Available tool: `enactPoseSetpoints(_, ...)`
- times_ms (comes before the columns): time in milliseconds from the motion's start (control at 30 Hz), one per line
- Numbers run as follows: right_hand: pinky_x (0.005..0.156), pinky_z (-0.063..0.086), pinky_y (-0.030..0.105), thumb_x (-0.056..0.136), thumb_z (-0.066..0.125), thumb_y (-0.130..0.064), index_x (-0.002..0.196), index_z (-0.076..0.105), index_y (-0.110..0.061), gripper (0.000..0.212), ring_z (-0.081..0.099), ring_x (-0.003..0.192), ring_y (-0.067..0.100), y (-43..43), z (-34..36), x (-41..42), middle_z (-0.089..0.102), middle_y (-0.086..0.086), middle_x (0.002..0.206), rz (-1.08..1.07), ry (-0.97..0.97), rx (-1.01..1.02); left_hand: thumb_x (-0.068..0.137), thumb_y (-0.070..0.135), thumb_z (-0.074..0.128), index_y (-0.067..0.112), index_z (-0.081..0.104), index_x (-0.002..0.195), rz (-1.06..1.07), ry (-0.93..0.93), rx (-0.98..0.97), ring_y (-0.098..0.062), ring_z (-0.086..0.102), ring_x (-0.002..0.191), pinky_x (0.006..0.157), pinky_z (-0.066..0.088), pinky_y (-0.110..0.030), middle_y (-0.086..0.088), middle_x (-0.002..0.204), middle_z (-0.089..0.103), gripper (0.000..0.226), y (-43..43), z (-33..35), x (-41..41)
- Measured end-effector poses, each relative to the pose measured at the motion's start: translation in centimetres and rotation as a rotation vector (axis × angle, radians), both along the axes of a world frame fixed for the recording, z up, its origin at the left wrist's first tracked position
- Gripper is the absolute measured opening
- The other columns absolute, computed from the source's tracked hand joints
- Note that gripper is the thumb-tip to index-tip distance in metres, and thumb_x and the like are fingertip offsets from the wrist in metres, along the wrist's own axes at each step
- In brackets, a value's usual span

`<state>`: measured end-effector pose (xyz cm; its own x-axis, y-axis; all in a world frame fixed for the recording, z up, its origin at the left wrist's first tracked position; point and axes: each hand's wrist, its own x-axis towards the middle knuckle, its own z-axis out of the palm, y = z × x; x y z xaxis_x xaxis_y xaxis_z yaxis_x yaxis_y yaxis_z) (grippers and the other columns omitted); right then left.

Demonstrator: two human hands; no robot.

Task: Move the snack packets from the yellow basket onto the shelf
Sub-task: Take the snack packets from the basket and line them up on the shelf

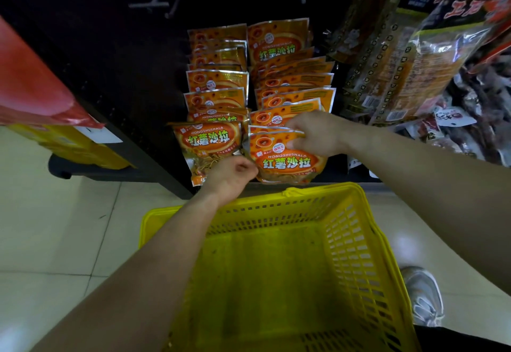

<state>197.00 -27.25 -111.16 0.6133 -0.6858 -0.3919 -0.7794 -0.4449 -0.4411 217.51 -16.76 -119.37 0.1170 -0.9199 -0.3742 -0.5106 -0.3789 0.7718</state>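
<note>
right hand [312,133] is pinching the front orange snack packet [284,158] at frame centre, seating it on the shelf [331,174]; left hand [229,177] is clenched, steadying beside it; yellow basket [359,241] is sitting empty below.

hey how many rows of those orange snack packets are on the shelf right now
2: a left row ending by the left hand, and a right row whose front packet the right hand grips. Packets behind overlap.

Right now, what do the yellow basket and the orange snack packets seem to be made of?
The yellow basket looks like moulded plastic, matt and a little scuffed: its walls are a grid of slots in one piece. The orange snack packets look like thin glossy plastic or foil film: silver sealed edges catch the light, and a clear lower window shows the contents.
</note>
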Motion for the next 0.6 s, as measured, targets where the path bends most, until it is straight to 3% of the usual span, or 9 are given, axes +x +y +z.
enactPoseSetpoints(100,0.1,0.049,0.042,0.096,0.06,-0.038,0.131,0.059,-0.029,0.036,0.059,0.116,0.022,0.3,-0.1,-0.2,0.062,-0.002,0.13,-0.01,0.012,-0.028,0.088,0.031,0.072,0.03,0.063,0.088,0.09,0.002,-0.042,-0.01,0.065,0.091,0.078,0.051,-0.027,0.01,0.091,0.068,0.009,-0.2,0.4,-0.1)
enactPoseSetpoints(233,0.082,0.051,0.034,0.095,0.061,-0.035,0.098,0.064,-0.029,0.007,0.063,0.097,0.021,0.6,0.1,-0.8,0.062,-0.008,0.094,0.026,-0.028,-0.086,0.081,0.036,0.08,0.035,0.051,0.099,0.16,0.069,-0.101,-0.004,0.064,0.092,0.071,0.047,-0.02,0.015,0.099,0.067,0.033,-0.5,0.8,-0.4)
enactPoseSetpoints(333,0.078,0.048,0.034,0.097,0.059,-0.033,0.085,0.056,-0.036,0.013,0.059,0.093,0.02,0.9,0.2,-0.8,0.057,-0.012,0.086,0.048,-0.041,-0.123,0.075,0.037,0.085,0.042,0.047,0.11,0.097,0.037,-0.114,0.006,0.055,0.09,0.073,0.041,-0.017,0.025,0.1,0.061,0.052,-1.2,0.7,-1.2)
enactPoseSetpoints(400,0.08,0.05,0.037,0.096,0.059,-0.035,0.093,0.057,-0.037,0.004,0.06,0.098,0.024,1.2,0.1,-0.9,0.061,-0.008,0.092,0.039,-0.025,-0.126,0.074,0.036,0.086,0.041,0.047,0.114,0.117,0.036,-0.137,0.009,0.051,0.085,0.069,0.038,-0.014,0.028,0.095,0.057,0.056,-1.9,0.3,-1.8)
enactPoseSetpoints(467,0.085,0.051,0.039,0.09,0.065,-0.041,0.119,0.058,-0.036,0.03,0.06,0.107,0.026,1.2,-0.1,-1.2,0.065,-0.003,0.111,0.037,0.026,-0.135,0.076,0.037,0.084,0.037,0.051,0.111,0.154,0.038,-0.15,0.009,0.052,0.083,0.066,0.039,-0.013,0.027,0.093,0.058,0.048,-2.6,-0.1,-2.2)
enactPoseSetpoints(533,0.09,0.051,0.042,0.084,0.069,-0.046,0.139,0.046,-0.038,0.061,0.057,0.115,0.027,1.2,-0.3,-1.4,0.061,-0.001,0.128,0.026,0.089,-0.172,0.078,0.04,0.082,0.035,0.056,0.107,0.181,0.042,-0.147,0.009,0.055,0.082,0.063,0.04,-0.012,0.025,0.092,0.062,0.039,-3.1,-0.6,-2.4)
enactPoseSetpoints(600,0.085,0.051,0.04,0.087,0.066,-0.041,0.143,0.039,-0.04,0.062,0.057,0.115,0.03,0.8,-0.9,-1.6,0.059,0.003,0.131,-0.021,0.112,-0.238,0.08,0.043,0.08,0.035,0.058,0.103,0.199,0.032,-0.147,0.011,0.057,0.077,0.057,0.038,-0.006,0.024,0.089,0.064,0.033,-3.6,-0.8,-2.6)
